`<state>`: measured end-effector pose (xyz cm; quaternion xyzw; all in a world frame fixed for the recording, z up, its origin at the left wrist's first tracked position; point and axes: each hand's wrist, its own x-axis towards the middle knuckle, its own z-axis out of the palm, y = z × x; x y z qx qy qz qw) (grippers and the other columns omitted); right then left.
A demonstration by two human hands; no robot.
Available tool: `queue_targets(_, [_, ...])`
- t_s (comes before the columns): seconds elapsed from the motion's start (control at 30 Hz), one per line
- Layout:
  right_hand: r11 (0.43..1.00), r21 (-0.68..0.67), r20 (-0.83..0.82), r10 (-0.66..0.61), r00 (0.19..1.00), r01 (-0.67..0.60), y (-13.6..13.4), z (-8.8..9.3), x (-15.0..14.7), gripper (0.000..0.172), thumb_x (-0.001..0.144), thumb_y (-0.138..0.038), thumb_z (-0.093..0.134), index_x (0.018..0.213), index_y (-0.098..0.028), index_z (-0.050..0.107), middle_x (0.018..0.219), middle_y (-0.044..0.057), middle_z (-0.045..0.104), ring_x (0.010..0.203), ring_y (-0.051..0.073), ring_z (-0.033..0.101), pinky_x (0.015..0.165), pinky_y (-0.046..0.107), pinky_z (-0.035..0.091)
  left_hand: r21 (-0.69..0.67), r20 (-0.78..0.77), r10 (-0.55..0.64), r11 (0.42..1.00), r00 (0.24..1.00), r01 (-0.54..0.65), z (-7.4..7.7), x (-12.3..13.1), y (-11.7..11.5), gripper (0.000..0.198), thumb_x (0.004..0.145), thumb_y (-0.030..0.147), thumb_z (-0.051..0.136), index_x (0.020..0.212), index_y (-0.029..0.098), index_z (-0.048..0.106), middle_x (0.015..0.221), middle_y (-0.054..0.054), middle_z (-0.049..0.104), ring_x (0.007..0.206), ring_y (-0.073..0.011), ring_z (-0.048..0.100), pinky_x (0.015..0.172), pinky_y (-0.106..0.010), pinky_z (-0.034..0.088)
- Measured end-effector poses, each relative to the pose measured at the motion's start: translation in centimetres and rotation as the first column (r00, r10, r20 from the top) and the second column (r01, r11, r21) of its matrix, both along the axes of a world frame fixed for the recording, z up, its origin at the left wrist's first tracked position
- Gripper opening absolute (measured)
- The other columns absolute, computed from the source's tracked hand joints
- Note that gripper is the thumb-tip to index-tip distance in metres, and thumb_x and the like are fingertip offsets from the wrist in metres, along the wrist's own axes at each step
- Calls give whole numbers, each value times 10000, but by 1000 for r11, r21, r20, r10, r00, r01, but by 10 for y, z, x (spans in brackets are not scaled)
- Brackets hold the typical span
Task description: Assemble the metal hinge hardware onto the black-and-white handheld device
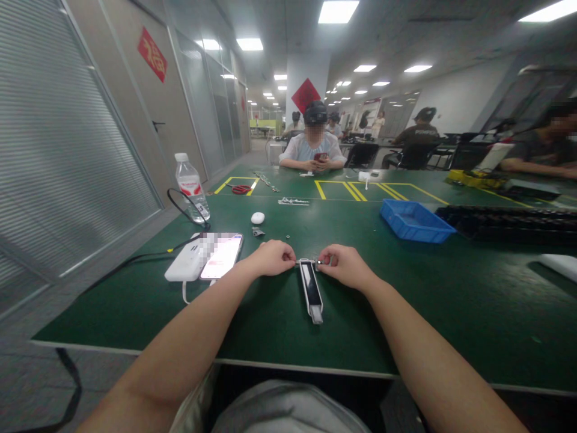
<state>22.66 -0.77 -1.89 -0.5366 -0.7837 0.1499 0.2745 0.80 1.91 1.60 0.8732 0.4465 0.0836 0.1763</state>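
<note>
On the green table in front of me lies a long, narrow device [311, 287] with a white frame, a dark glossy middle and a pale grey tip pointing towards me. My left hand [274, 257] is closed in a pinch at the left of its far end; what the fingertips hold there is too small to make out. At the right of that same end, my right hand [345, 266] pinches a small shiny metal piece [320, 262]. Beyond my left hand are a white rounded case [258, 218], a small grey part [258, 231] and a tiny ring [288, 237].
To the left lie a lit phone [225, 255], a white power bank [183, 264] with cables and a water bottle [192, 189]. A blue tray [417, 222] stands right, beside a black ridged strip [505, 222]. Across the table sits a person [313, 147] holding a phone.
</note>
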Motion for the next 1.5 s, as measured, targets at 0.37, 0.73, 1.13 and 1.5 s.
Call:
queue_targets(0.37, [999,-36,-14,-19,1000,19,-1,1,-1,113,758,-244,569,779,-180,661,676,1,611,560,104,502,572,228,387,6,0,5,1000,1000,-5,2,1,-2,206,752,257,554,870,181,705,846,-36,706,773,-162,627,682,-227,460])
queue_targets(0.73, [996,-88,19,-30,999,32,-3,3,-1,177,808,-303,541,812,-186,674,748,19,645,636,127,532,610,242,388,26,-15,-6,1000,1000,7,-3,0,0,195,762,258,543,859,182,694,853,-37,703,767,-165,628,641,-227,448])
queue_targets(1.13, [998,-55,64,-22,998,26,-3,6,-4,184,812,-274,531,818,-162,677,748,31,628,635,128,515,613,245,379,90,-46,9,996,999,-5,-9,2,3,193,775,263,540,868,186,690,854,-32,702,756,-163,617,666,-234,443])
queue_targets(1.5, [999,-43,41,-19,999,20,-3,2,-4,182,816,-267,519,825,-164,668,696,23,607,606,124,501,600,247,378,41,25,-60,997,998,59,-10,0,3,171,789,227,545,860,136,671,813,-44,678,712,-144,597,627,-212,426])
